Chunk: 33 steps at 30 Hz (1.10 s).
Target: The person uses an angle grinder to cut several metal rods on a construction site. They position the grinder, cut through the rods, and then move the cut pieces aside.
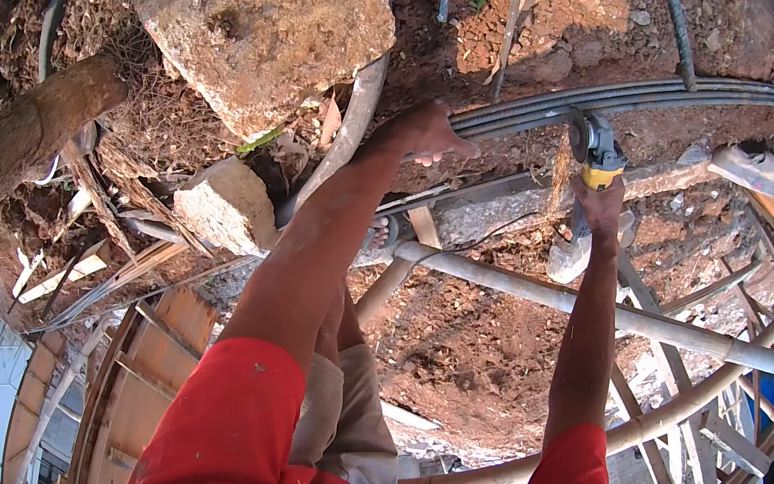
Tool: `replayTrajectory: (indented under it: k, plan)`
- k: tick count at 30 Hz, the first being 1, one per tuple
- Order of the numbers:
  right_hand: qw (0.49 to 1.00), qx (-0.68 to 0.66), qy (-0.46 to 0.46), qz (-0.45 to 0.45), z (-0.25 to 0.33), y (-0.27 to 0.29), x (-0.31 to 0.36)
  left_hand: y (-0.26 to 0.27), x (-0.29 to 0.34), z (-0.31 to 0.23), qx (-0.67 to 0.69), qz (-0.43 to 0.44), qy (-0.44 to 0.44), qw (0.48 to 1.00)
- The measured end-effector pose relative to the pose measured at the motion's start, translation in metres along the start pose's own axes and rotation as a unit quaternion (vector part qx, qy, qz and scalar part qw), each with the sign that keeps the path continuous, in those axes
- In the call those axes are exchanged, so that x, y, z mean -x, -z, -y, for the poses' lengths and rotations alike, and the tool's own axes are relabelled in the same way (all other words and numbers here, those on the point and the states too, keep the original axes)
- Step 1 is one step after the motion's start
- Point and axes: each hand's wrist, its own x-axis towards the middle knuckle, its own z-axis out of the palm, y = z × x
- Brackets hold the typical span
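Note:
My right hand (601, 203) is closed round the body of a yellow and grey angle grinder (605, 165). Its disc meets a bundle of long grey steel rods (528, 116), and a streak of orange sparks (560, 180) falls below the contact. Farther left along the same rods, my left hand (439, 137) is wrapped over them near their left visible stretch, thumb pointing right and fingertips curled underneath. The hand hides part of the rods. A dark cord (489, 240) trails beneath the work.
A large rough boulder (257, 9) and a smaller stone (226, 206) stand at the left, beside a tree trunk (14, 132). A round pole (618, 317) crosses in front of me. Timber framing (681, 431) lies lower right, wooden panels (150, 367) lower left. Upright rods (511, 19) rise behind.

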Motion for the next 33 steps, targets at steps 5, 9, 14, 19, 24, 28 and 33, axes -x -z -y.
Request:
replayTrajectory:
  k: [5, 9, 14, 19, 24, 28, 33]
  plan:
    - [0.999, 0.022, -0.046, 0.009, 0.002, 0.0, -0.001, 0.001, 0.003, -0.003, -0.008, 0.011, 0.004, 1.0]
    - [0.998, 0.057, -0.037, -0.016, 0.001, 0.003, 0.0, 0.002, 0.007, -0.009, -0.004, 0.011, 0.02, 1.0]
    - [0.999, 0.036, -0.013, -0.002, 0.012, -0.003, -0.003, -0.001, 0.0, 0.003, 0.005, -0.001, -0.007, 1.0]
    - [0.999, 0.041, -0.004, -0.008, 0.006, -0.001, -0.005, -0.001, 0.004, -0.005, -0.012, 0.004, 0.023, 1.0]
    - [1.0, 0.024, 0.006, -0.002, 0.001, 0.001, -0.004, 0.001, 0.003, -0.003, -0.003, 0.007, -0.003, 1.0]
    - [0.998, 0.057, -0.022, -0.009, 0.013, -0.004, -0.006, 0.001, -0.003, 0.004, -0.008, 0.011, -0.006, 1.0]
    - [0.999, 0.042, 0.002, -0.007, 0.005, 0.001, -0.003, 0.0, -0.002, 0.002, 0.002, 0.022, -0.003, 1.0]
